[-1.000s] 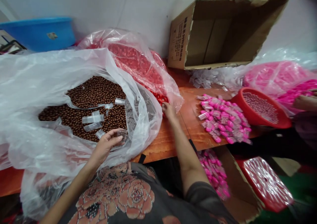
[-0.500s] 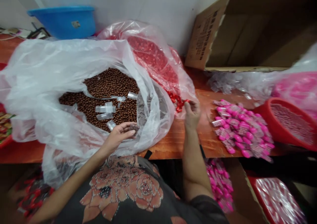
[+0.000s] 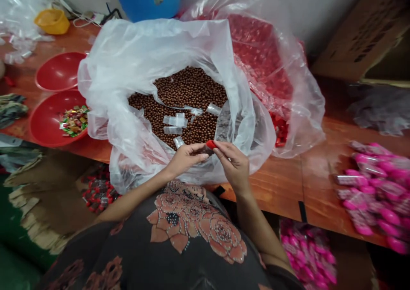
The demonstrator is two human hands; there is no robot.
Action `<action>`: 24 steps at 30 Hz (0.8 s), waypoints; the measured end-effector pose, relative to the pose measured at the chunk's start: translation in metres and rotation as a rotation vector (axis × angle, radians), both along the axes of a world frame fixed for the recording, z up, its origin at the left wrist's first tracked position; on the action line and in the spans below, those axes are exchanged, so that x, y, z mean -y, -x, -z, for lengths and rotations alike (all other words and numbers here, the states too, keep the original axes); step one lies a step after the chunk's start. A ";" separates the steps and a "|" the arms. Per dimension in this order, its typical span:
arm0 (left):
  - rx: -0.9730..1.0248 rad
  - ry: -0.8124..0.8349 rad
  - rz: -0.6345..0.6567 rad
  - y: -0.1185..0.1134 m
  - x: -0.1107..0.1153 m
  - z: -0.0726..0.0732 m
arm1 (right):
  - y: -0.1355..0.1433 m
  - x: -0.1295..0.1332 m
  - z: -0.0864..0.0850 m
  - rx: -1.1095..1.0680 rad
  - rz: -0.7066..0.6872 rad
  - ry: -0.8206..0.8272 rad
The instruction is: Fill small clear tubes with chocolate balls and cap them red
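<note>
Above the near side of the open white bag (image 3: 153, 40), both hands meet. Left hand (image 3: 187, 159): grip narrow, thumb and fingers closed on a small clear container (image 3: 207, 150) with something dark inside. Right hand (image 3: 236, 167): fingertips pinched on a red cap (image 3: 210, 144), held at the container's end. Blur and fingers cover the join, so I cannot tell whether cap and container touch or only sit close.

Change noted: half a second ago the right hand was off at the mouth of the clear bag of red pieces (image 3: 262, 59), well apart from the left; now it has come across, cap in its grip. Left hand has stayed over the white bag, container held. My reading: picking up the cap is done, and the work has passed to bringing the two parts together.

Round about: brown balls (image 3: 188, 87) fill the white bag's opening, with loose clear tubes (image 3: 175, 120) lying on them, just beyond the left hand. Red pieces (image 3: 279, 130) show at the other bag's mouth. Right along the counter (image 3: 278, 177), a heap of pink-capped tubes (image 3: 381, 191), well apart from both hands.
</note>
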State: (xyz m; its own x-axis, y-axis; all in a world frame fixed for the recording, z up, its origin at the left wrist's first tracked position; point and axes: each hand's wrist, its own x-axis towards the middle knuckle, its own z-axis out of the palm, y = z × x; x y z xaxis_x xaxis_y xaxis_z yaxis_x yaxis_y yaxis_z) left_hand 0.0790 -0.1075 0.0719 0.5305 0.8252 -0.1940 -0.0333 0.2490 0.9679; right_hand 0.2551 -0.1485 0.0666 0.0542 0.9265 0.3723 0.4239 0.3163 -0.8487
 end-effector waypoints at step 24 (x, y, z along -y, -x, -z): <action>0.113 0.068 -0.191 -0.009 0.008 0.011 | 0.019 0.002 0.038 0.375 -0.037 -0.243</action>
State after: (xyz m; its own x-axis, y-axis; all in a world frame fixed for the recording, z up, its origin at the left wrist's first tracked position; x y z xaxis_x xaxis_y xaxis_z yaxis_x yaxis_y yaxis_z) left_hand 0.0876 -0.1160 0.0609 0.3877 0.8996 -0.2012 -0.1928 0.2926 0.9366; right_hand 0.2359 -0.1502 0.0286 -0.1579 0.8086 0.5668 0.6725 0.5083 -0.5379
